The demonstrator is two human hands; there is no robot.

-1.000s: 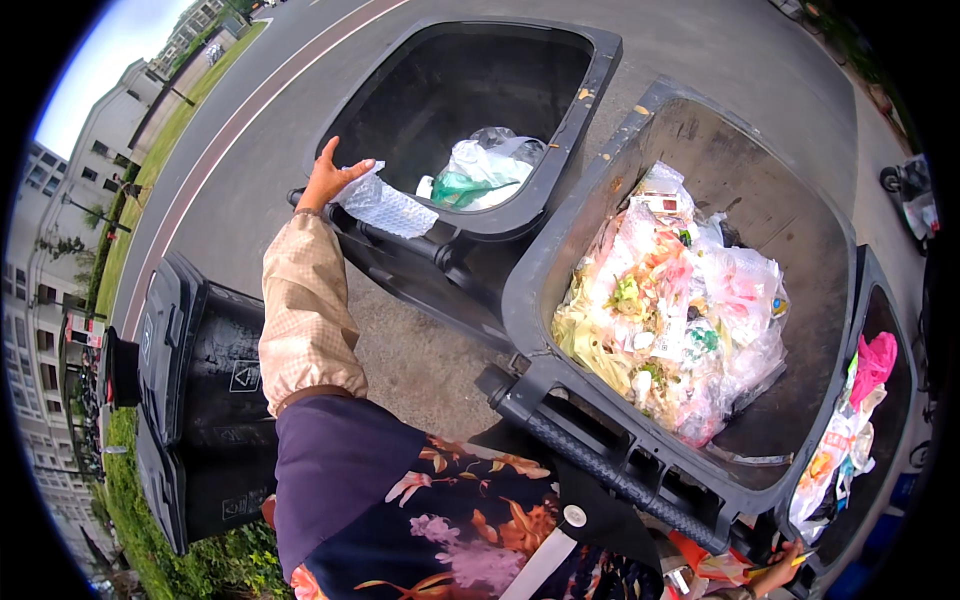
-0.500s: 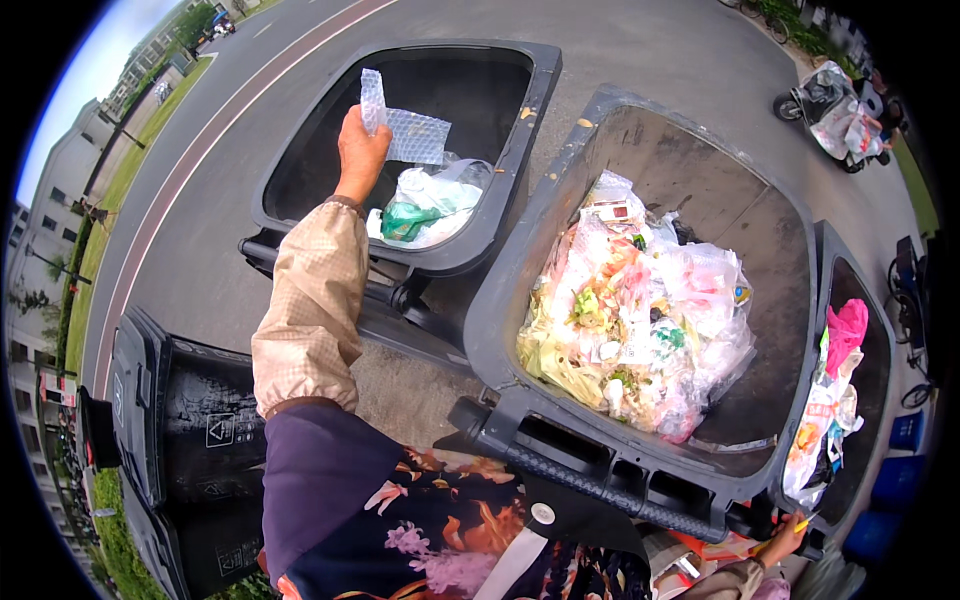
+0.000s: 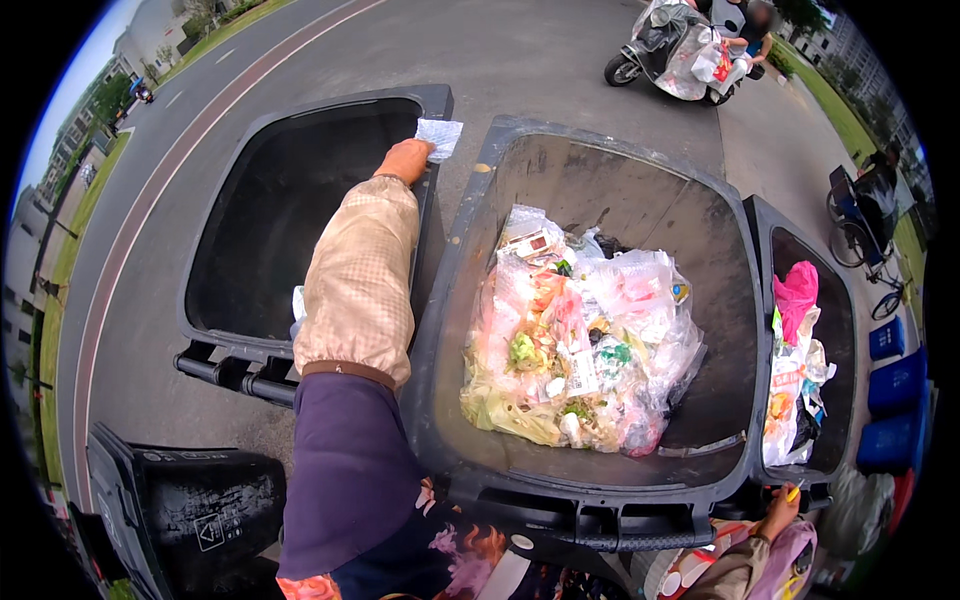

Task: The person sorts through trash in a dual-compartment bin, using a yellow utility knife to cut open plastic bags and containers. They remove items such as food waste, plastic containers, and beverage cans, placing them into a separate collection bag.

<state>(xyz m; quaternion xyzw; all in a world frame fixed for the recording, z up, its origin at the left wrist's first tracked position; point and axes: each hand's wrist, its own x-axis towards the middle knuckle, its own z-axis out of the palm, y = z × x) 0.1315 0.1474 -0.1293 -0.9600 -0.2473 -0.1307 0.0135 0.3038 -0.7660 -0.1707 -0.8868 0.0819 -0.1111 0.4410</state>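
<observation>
My left hand [image 3: 406,160] is closed on a piece of clear bubble wrap [image 3: 440,140], at the right rim of the left wheeled bin [image 3: 190,290]. My forearm hides much of that bin's contents; a bit of white plastic [image 3: 298,303] shows beside the sleeve. At the lower right, my right hand [image 3: 780,512] is closed around something thin and yellow [image 3: 793,494], by the front edge of the right bin [image 3: 848,400]. Between my hands stands the middle bin [image 3: 600,487], holding a heap of plastic bags and food scraps [image 3: 575,345].
Inside the right bin lie a pink bag [image 3: 797,292] and white bags. A dark bin [image 3: 200,500] stands at lower left. Beyond are a loaded scooter [image 3: 680,55] with a person beside it, a parked bicycle [image 3: 855,240] and blue bins [image 3: 893,395].
My left hand has moved right with the bubble wrap, from over the left bin to its right rim. The view has shifted, and a person now shows by the scooter.
</observation>
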